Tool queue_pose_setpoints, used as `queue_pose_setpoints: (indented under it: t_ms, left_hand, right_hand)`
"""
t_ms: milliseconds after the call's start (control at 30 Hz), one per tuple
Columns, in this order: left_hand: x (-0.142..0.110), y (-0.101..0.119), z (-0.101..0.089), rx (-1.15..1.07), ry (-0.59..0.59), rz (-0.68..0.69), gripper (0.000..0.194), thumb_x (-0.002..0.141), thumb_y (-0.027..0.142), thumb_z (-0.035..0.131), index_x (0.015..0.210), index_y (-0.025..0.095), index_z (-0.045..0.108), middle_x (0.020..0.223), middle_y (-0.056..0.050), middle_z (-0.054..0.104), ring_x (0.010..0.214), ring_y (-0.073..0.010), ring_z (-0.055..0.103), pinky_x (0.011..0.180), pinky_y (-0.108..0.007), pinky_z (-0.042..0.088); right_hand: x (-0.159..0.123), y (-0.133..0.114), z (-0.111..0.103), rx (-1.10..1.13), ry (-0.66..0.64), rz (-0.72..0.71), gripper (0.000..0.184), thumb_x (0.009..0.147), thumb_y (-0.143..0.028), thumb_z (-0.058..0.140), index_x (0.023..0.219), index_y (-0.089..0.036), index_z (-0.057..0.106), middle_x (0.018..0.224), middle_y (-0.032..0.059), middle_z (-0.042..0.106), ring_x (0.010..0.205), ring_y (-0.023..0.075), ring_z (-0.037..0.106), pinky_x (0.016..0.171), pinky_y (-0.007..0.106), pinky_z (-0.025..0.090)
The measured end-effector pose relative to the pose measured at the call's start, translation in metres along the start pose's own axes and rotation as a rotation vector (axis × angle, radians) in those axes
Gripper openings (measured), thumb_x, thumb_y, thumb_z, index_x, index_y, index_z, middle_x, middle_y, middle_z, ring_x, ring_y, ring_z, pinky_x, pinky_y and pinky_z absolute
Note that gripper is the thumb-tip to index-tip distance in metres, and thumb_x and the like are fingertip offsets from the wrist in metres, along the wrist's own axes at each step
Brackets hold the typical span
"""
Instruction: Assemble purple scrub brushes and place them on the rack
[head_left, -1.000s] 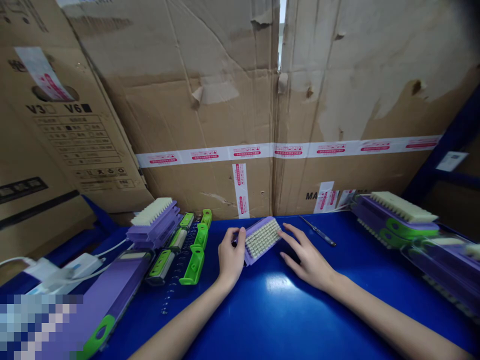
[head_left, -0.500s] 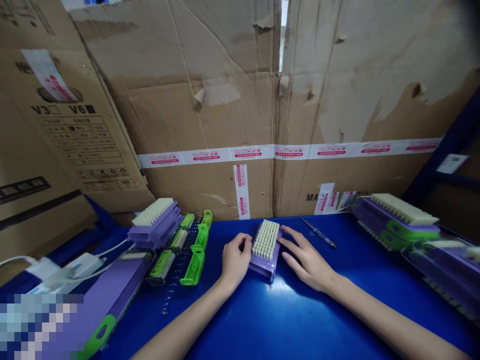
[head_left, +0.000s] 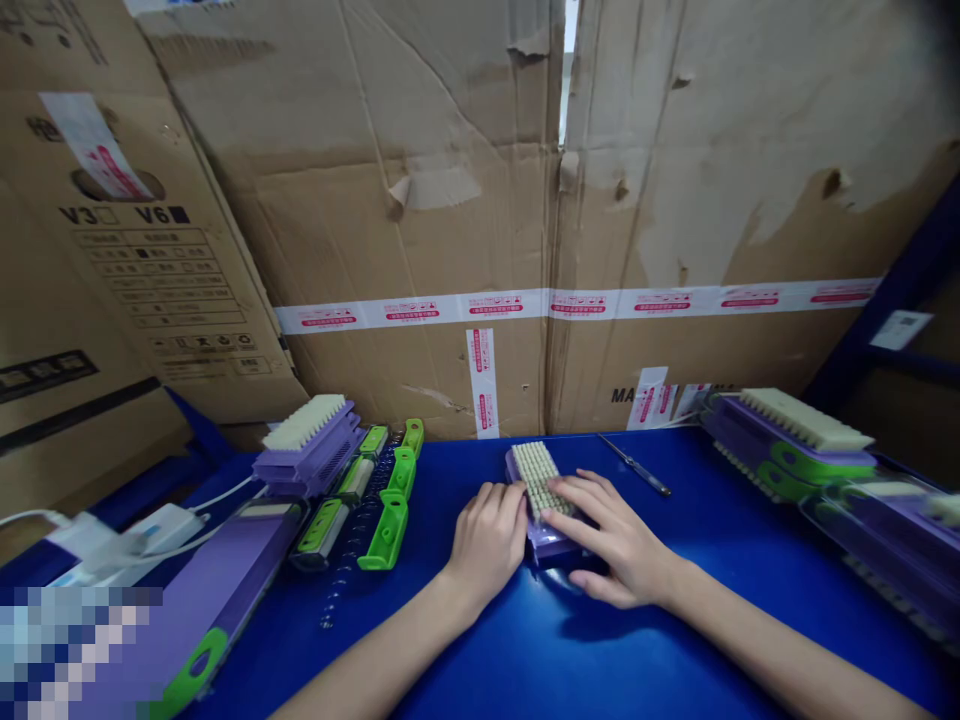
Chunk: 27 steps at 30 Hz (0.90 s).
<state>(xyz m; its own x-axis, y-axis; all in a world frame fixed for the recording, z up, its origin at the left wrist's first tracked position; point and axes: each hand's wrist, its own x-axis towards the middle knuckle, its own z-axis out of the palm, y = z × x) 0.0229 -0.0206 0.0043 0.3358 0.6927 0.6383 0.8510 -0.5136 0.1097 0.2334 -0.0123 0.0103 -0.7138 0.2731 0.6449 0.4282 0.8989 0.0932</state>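
A purple plastic brush (head_left: 551,545) with rows of cream bristles (head_left: 534,470) lies on the blue tabletop in front of me, slanted away to the left. Against its left edge rests my left hand (head_left: 486,540), fingers curled and closed; anything inside them is hidden. My right hand (head_left: 619,540) reaches over from the other side, fingers apart, fingertips on the lower right of the bristles. The right thumb stays off to the side, near the table.
Left stand green clips (head_left: 386,530), green-and-clear blocks (head_left: 324,530), small springs (head_left: 352,550) and a purple brush stack (head_left: 307,440). A screwdriver (head_left: 637,467) lies behind my right hand. More purple brushes (head_left: 802,425) stand right. Cardboard (head_left: 420,230) walls the back.
The brush has turned, its far end swinging left. My left hand has shifted right and nearer along its edge. My right hand's fingers have moved from the right side onto the bristles.
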Motion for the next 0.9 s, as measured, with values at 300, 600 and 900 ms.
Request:
queue_pose_setpoints:
  t_ms: [300,600,900]
  left_hand:
    - [0.000,0.003,-0.005,0.081,-0.210,0.150,0.036,0.086,0.014,0.041,0.120,0.016,0.053,0.112,-0.011,0.060,0.100,-0.0251,0.055,0.084,-0.040,0.049]
    - [0.011,0.002,-0.029,0.509,-0.357,-0.062,0.033,0.086,0.012,0.036,0.105,0.008,0.062,0.082,-0.017,0.062,0.079,-0.0297,0.059,0.070,-0.044,0.045]
    - [-0.013,-0.019,-0.062,0.718,-0.474,-0.331,0.040,0.091,0.023,0.032,0.111,0.004,0.060,0.071,-0.018,0.064,0.067,-0.0320,0.063,0.061,-0.040,0.043]
  right_hand:
    - [-0.002,0.004,0.005,-0.166,0.012,0.329,0.042,0.083,-0.042,0.055,0.118,-0.018,0.053,0.124,0.0165,0.056,0.121,0.0318,0.046,0.104,0.058,0.028]
    - [-0.002,0.011,0.010,-0.199,0.079,0.520,0.013,0.085,-0.026,0.052,0.096,-0.019,0.052,0.120,0.0163,0.059,0.118,0.0297,0.050,0.101,0.054,0.036]
    - [-0.005,0.014,0.012,-0.122,0.094,0.464,0.014,0.086,-0.020,0.050,0.099,-0.017,0.047,0.123,0.0193,0.055,0.125,0.0292,0.046,0.098,0.049,0.045]
